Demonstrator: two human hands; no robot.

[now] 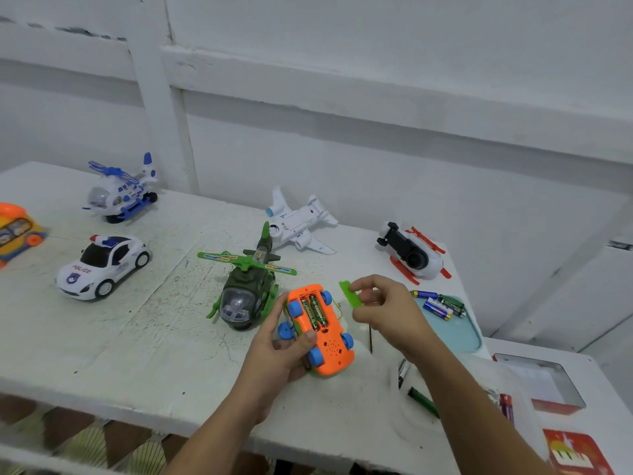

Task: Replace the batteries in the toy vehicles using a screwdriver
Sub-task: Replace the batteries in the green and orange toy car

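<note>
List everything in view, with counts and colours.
car: 1, orange, inverted in left hand
car batteries: 2, green, in car
cover: 1, green, in right hand
screwdriver: 1, dark shaft, below right hand
green helicopter: 1, centre
blue helicopter: 1, far left
red helicopter: 1, inverted, right
plane: 1, white, inverted, back
police car: 1, white, left
tray: 1, teal, right, holding loose batteries
left hand: 1, grips car
right hand: 1, pinches cover

The orange toy (13, 231) at the left and the red box (579, 454) at the bottom right are cut off by the edge. The right hand (387, 310) hides most of the screwdriver (370, 339) and part of the green lid (351, 296). Most fingers of the left hand (284, 354) are hidden under the toy car (325, 341).
</note>
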